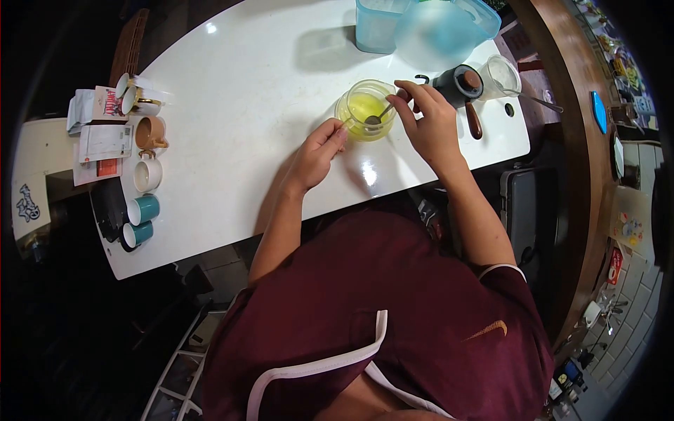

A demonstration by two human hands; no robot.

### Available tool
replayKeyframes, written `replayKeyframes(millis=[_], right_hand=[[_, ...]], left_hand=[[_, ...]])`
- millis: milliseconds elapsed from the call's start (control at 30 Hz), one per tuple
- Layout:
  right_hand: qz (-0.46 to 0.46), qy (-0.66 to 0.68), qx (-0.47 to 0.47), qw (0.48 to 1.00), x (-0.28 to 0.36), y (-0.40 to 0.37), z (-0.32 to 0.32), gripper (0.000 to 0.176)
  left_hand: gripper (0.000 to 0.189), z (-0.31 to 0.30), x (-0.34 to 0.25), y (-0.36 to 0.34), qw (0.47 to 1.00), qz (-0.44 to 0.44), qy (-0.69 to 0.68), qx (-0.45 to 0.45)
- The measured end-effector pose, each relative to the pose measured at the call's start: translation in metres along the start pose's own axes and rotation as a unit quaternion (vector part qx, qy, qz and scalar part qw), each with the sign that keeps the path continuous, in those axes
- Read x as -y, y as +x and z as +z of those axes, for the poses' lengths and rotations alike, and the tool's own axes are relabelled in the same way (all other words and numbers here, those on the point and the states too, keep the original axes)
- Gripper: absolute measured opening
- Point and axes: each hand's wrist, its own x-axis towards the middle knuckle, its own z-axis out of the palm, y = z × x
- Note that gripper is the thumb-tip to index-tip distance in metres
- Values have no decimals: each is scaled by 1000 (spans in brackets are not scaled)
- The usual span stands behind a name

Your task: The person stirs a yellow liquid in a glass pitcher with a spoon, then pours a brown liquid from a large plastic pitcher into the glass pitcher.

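Observation:
A clear glass pitcher (349, 98) with yellow-green liquid (363, 107) in it stands on the white table near its front edge. On the pitcher's left side, my left hand (317, 156) is closed around the handle. My right hand (430, 121) pinches the upper end of a metal spoon (383, 113) above the right rim. The spoon slants down into the pitcher, and its bowl is at the liquid. Just right of my right hand is a black pot (456, 85) with a brown wooden handle.
A clear container (500, 76) with a long spoon across it stands at the table's right end. Light-blue plastic containers (375, 28) are at the back. Several mugs, including a brown mug (150, 132), and packets (105, 143) line the left end of the white table (232, 126).

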Motion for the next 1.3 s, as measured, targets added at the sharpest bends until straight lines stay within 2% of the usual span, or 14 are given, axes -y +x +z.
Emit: replayKeyframes(millis=[333,500,633,767,867,933,1000,1100,1133,1233,1267,1300], right_hand=[[5,-1,-6,1000,0,4,6,23],[7,6,-1,1000,0,9,6,22],[42,12,25,999,3,11,5,23],[32,19,14,999,3,12,3,25],[69,12,23,997,11,12,-9,25],[27,-60,-39,997,12,12,-20,24],[42,-43,-38,997,15,10,-39,23],[111,59,-92,988,6,5,-62,20],[132,15,-77,988,11,4,-79,20],[159,101,-136,973,-1,-7,-100,20],[210,159,-147,953,2,-12,-109,20],[204,163,-167,951,-1,-15,-116,21]], left_hand=[[20,-1,0,-1,1000,-12,24,-2],[26,1,3,3,994,3,103,-27],[27,3,-6,2,997,-4,72,-21],[26,1,-8,1,995,12,89,-33],[27,-1,-13,-3,996,18,80,-24],[26,1,-21,-7,997,26,73,-16],[26,6,-35,-12,997,34,66,-15],[25,17,-61,-16,998,36,42,-17],[25,19,-69,-17,998,39,47,-13],[25,25,-88,-15,998,26,54,30],[26,30,-94,-14,998,26,55,36],[26,36,-98,-10,997,25,57,43]])
